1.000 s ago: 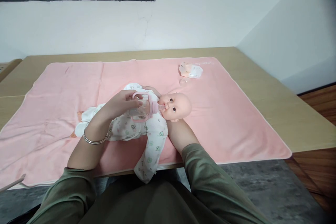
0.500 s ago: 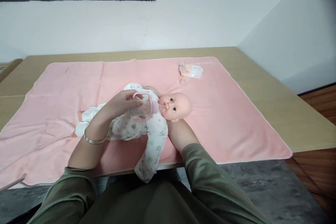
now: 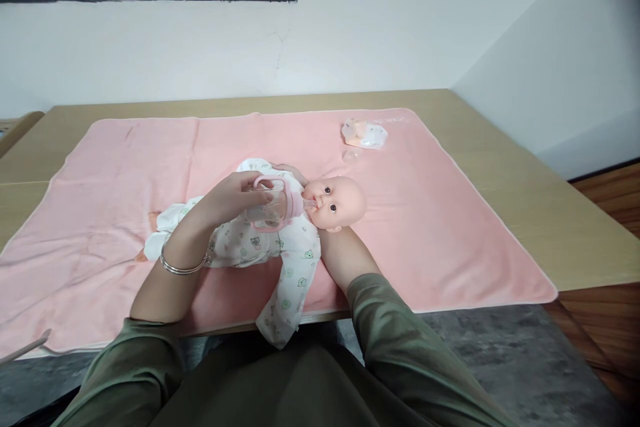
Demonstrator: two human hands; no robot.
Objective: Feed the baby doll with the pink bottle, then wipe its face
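Observation:
A baby doll (image 3: pixel 335 203) in a white printed outfit lies on its back, head to the right, on a pink blanket (image 3: pixel 425 227). My left hand (image 3: pixel 227 199) is closed around a clear baby bottle (image 3: pixel 270 208) with pink handles and collar. The bottle is tilted over the doll's chest, its teat at the doll's mouth. My right forearm passes under the doll's neck. Beyond its far shoulder, part of my right hand (image 3: pixel 291 173) shows, curled around the doll; most of its fingers are hidden.
Behind the doll, a clear cap (image 3: pixel 351 156) and a crumpled plastic packet (image 3: pixel 365 134) lie on the blanket. The blanket covers much of a wooden table (image 3: pixel 500 167) set against a white wall. A thin stick-like end (image 3: pixel 27 348) juts in at lower left.

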